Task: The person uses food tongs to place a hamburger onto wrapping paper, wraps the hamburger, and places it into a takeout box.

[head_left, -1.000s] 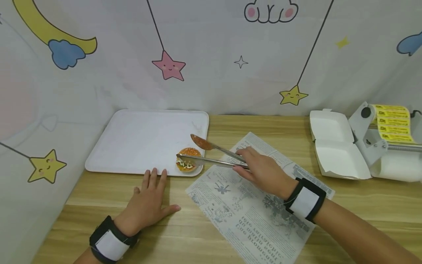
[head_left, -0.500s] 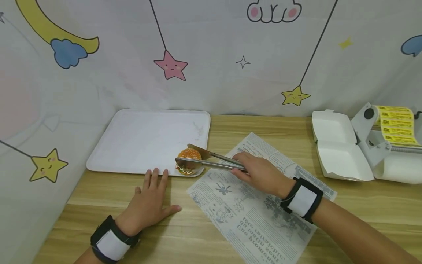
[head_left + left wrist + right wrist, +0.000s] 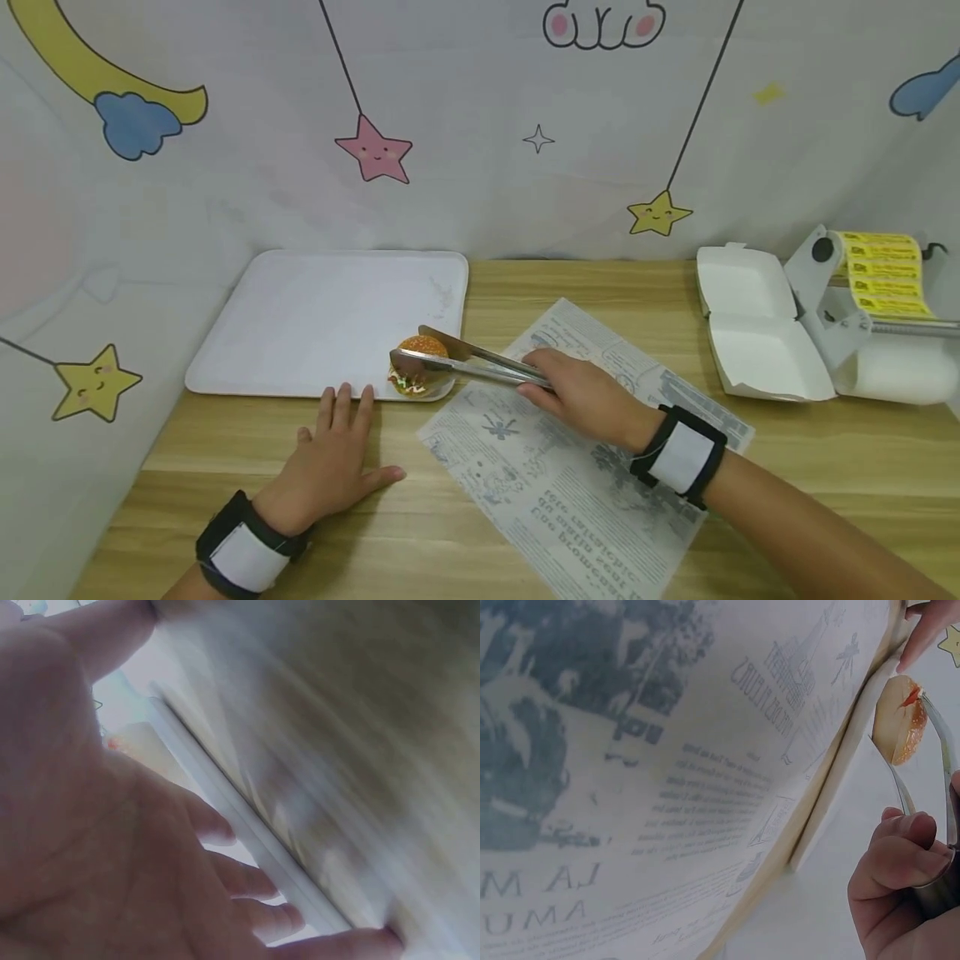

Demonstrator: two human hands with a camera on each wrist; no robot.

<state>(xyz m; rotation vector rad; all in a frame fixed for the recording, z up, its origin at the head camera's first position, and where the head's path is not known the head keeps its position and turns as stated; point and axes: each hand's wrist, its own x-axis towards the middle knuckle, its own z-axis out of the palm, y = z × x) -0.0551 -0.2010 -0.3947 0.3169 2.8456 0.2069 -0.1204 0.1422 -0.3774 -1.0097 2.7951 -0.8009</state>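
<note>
A small sesame-bun hamburger sits at the near right corner of the white tray. My right hand grips metal tongs, whose two arms straddle the burger. In the right wrist view, one tong tip meets the red filling of the burger, and the other lies along the bun's near side. My left hand lies palm down on the table with fingers spread, fingertips right at the tray's front edge. It holds nothing.
Newspaper-print wrapping paper lies flat under my right forearm. At the right stand an open white clamshell box and a label dispenser with a yellow roll. A patterned cloth wall rises behind the wooden table.
The tongs' arms have turned and drawn closer together about the burger, which has tipped a little between them. My left hand stays in place; the head view has shifted slightly.
</note>
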